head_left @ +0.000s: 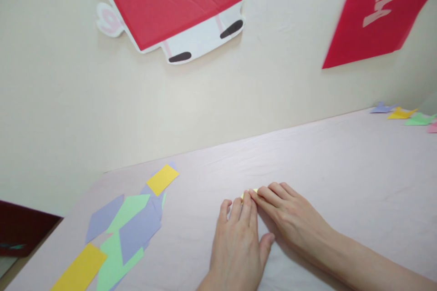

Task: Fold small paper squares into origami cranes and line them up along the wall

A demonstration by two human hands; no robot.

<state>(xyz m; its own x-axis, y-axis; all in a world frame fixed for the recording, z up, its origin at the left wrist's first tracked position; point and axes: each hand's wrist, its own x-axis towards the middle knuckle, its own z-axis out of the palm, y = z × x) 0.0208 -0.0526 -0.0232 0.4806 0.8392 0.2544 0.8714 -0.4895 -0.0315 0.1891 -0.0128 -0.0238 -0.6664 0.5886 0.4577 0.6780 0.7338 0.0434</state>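
A small yellow piece of paper (255, 190) lies on the pale sheet, mostly hidden under my fingertips; its folded shape cannot be made out. My left hand (239, 241) rests palm down with its fingers stretched out and thumb spread, fingertips pressing the paper's near left side. From the right, my right hand (285, 209) reaches in with fingers bent and drawn together, the index fingertip and thumb area closed on the paper beside the left fingertips. Both hands touch at the paper.
Loose purple sheets (139, 232), green sheets (128, 209) and yellow sheets (80, 268) overlap at left. Several folded paper pieces, including a purple one (380, 108) and a yellow one (402, 113), sit at far right. A wall (191, 109) with red decorations (177, 0) stands behind.
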